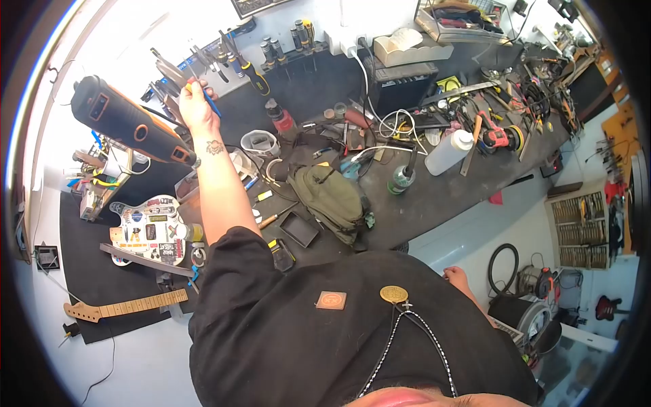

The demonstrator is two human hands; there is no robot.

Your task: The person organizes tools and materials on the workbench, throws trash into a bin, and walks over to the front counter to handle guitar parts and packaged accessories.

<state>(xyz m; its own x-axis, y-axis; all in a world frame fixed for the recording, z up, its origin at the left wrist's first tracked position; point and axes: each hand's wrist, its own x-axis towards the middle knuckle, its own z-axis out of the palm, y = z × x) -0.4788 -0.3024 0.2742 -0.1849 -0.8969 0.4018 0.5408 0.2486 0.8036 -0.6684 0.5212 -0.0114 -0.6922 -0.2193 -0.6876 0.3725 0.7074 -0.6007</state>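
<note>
My left hand [198, 107] is raised at the end of my stretched-out arm, at the wall tool rack. Its fingers are closed around a blue-handled tool [212, 106]; the hand hides most of it. Grey metal tools [169, 70] hang right beside the fingers. To the right on the rack is a black and yellow screwdriver [256, 79]. My right hand [456, 275] hangs low beside my body on the right, small and partly hidden, and its finger position is unclear.
A large black and orange device [125, 122] stands near my left forearm. The dark workbench [420, 203] bears a green pouch [331, 200], a white bottle [449, 153], a red sander [498, 133] and a black tray [299, 229]. A stickered guitar body [152, 234] and guitar neck [135, 304] lie at left.
</note>
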